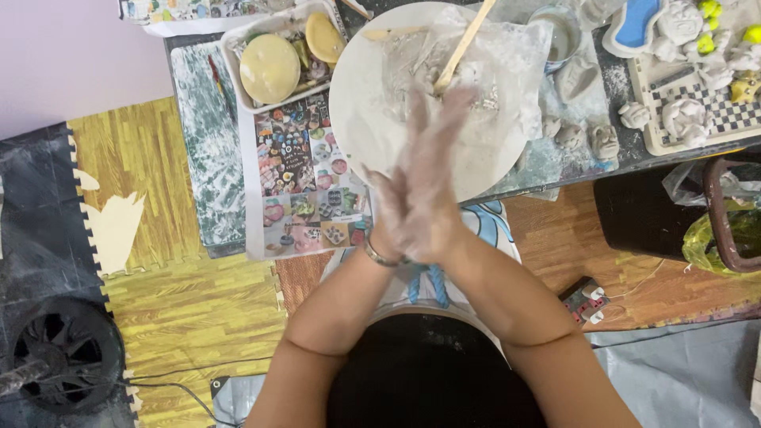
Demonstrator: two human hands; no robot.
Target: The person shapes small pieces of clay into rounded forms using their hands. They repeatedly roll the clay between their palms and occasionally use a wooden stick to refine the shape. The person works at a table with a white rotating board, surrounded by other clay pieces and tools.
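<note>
Clay: a pale grey lump on a clear plastic sheet over the round white board, far side of our hands, on the low dark table. A wooden stick leans out of the lump toward the far edge.

Risks, as we judge them:
- Our hands are slick with grey slip; drips could land on the printed picture sheet just left of the board, or on the apron below.
- The board overhangs the near table edge. A knock from our wrists could tip it toward our lap.
- The stick stands loose in the clay; a brush of the fingertips could topple it.
- A power strip lies on the floor near our right arm; wet clay falling there would be bad.
- The small grey figures sit close on the right and could be bumped.

Hand pose: left hand and right hand are pressed palm to palm, fingers straight and pointing away from us, over the board's near edge. Motion blur smears them; we cannot tell whether a bit of clay lies between the palms. Neither is clenched around anything visible. A bracelet sits on the left wrist. Forearms angle inward from our sides and meet at the wrists.
</note>
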